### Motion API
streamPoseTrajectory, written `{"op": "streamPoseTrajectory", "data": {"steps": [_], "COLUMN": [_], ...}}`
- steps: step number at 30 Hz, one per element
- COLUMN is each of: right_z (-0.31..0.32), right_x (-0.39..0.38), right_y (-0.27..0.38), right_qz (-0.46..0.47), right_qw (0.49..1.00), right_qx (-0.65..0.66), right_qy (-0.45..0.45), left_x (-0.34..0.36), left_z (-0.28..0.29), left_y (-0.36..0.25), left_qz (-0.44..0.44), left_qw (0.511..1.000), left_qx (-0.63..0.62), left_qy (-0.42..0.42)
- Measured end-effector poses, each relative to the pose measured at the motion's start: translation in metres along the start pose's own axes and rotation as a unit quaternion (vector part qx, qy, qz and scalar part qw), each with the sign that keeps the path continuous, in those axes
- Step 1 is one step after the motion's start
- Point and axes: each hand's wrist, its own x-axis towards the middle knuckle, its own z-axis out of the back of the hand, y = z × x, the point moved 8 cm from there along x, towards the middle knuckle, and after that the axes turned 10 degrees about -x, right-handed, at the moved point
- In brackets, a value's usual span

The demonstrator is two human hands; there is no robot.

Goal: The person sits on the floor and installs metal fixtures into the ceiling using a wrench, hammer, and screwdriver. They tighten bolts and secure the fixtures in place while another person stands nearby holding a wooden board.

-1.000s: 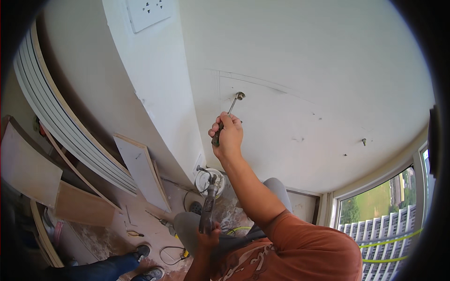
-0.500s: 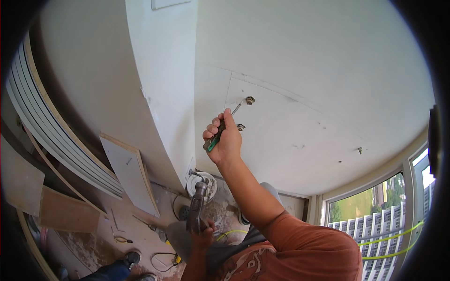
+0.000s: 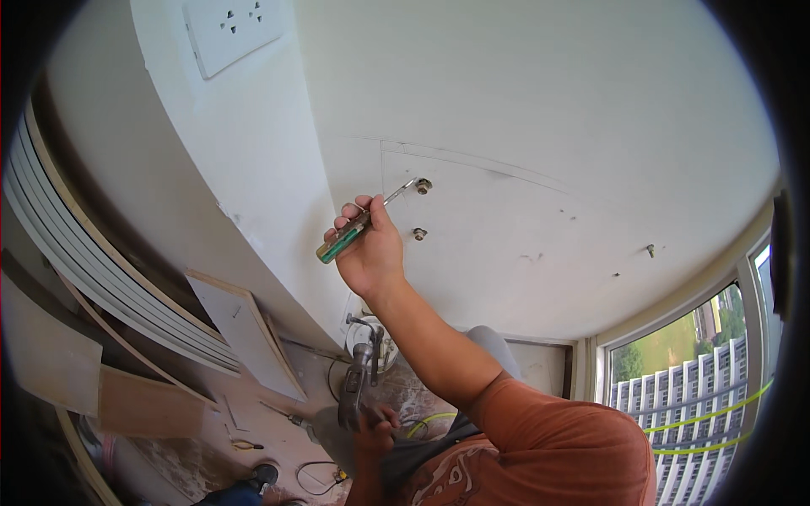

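Ideally, the green-handled screwdriver (image 3: 342, 241), clasped in the right hand (image 3: 376, 253) with its tip at the upper wall bolt (image 3: 423, 187), is braced against slipping, while the hammer (image 3: 351, 395), gripped below in the left hand (image 3: 377, 430), is held clear.

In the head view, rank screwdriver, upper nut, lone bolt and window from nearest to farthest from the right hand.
1. Screwdriver, held in the right hand.
2. Upper nut, by the screwdriver's tip.
3. Lone bolt, well off to the right.
4. Window, farther right and lower in the picture.
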Motion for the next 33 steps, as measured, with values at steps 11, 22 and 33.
{"op": "streamPoseTrajectory", "data": {"steps": [11,22,33], "right_z": [-0.018,-0.015,0.018], "right_x": [0.006,0.016,-0.002], "right_y": [0.013,0.017,0.027], "right_qz": [-0.024,-0.030,-0.081], "right_qw": [0.987,0.979,0.995], "right_qx": [0.156,0.199,0.055], "right_qy": [0.021,0.003,-0.037], "left_x": [-0.010,-0.017,0.014], "left_z": [0.001,-0.008,-0.019], "left_y": [-0.025,-0.031,-0.066], "left_qz": [-0.042,0.001,-0.066], "left_qw": [0.999,0.999,0.993], "left_qx": [0.016,0.031,0.089], "left_qy": [0.019,0.027,0.030]}}
